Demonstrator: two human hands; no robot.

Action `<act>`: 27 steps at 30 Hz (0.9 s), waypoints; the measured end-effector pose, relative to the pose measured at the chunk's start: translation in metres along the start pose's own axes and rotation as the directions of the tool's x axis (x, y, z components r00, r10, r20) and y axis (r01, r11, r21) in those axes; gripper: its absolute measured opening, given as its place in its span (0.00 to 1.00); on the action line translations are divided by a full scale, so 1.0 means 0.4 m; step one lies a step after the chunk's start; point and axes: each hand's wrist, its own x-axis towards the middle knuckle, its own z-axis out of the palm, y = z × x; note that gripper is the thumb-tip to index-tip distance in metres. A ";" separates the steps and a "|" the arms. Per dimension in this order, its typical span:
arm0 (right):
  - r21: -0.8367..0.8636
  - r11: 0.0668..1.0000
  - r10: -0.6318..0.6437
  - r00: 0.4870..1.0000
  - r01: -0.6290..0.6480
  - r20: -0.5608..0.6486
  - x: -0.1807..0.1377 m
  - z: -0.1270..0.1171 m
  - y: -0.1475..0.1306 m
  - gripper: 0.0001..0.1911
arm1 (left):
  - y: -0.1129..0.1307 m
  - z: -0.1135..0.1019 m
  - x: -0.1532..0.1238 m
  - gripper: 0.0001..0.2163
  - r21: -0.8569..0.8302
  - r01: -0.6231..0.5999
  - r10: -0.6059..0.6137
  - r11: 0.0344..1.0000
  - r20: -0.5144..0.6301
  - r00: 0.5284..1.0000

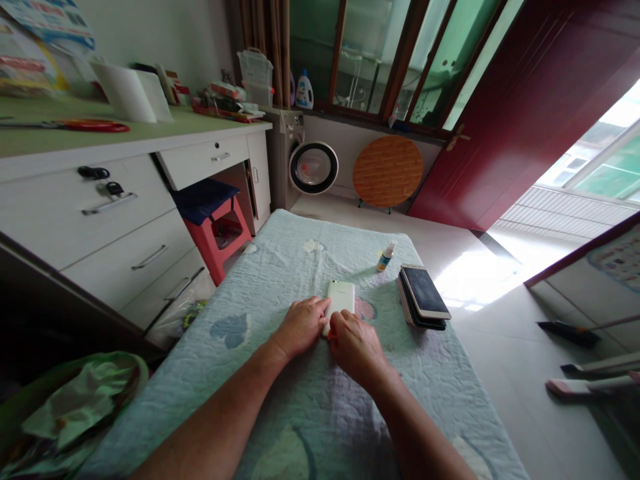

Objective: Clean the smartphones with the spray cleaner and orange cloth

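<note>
On the quilted cover (280, 267): white phone (341, 299), left hand (303, 325) flat against its edge, right hand (356, 343) pinching its corner; could slip on soft cloth.

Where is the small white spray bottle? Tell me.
Head view: the small white spray bottle sits on the pale quilted cover, right of centre, left of the stacked phones.

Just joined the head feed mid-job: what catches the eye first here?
The left hand and right hand meet at the near end of a white phone, which lies flat in the middle of the pale quilted cloth. Just right of it sits a stack of phones, the top one screen up. A small spray bottle stands behind the stack.
</note>
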 end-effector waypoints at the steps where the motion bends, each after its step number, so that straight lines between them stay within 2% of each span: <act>1: -0.002 1.000 0.001 1.000 -0.001 -0.001 0.000 0.000 0.001 0.04 | 0.000 0.000 0.000 0.06 0.002 -0.001 0.001 1.000 0.001 1.000; 8: -0.016 1.000 -0.015 1.000 0.014 -0.011 0.001 0.004 0.005 0.05 | 0.000 0.000 0.003 0.08 -0.008 0.012 -0.012 1.000 0.026 1.000; 15: 0.044 0.998 -0.038 0.998 0.040 -0.042 0.011 0.014 -0.019 0.06 | -0.005 0.007 0.001 0.10 -0.004 -0.001 0.001 1.000 -0.006 1.000; 22: 0.049 0.999 0.004 1.000 -0.003 -0.017 0.011 0.009 -0.026 0.06 | 0.000 0.002 0.001 0.11 0.008 0.006 -0.006 1.000 0.007 1.000; 27: 0.013 1.000 0.027 1.000 -0.027 0.010 0.005 0.001 -0.010 0.04 | 0.001 -0.003 0.001 0.07 -0.006 0.005 -0.005 1.000 0.017 1.000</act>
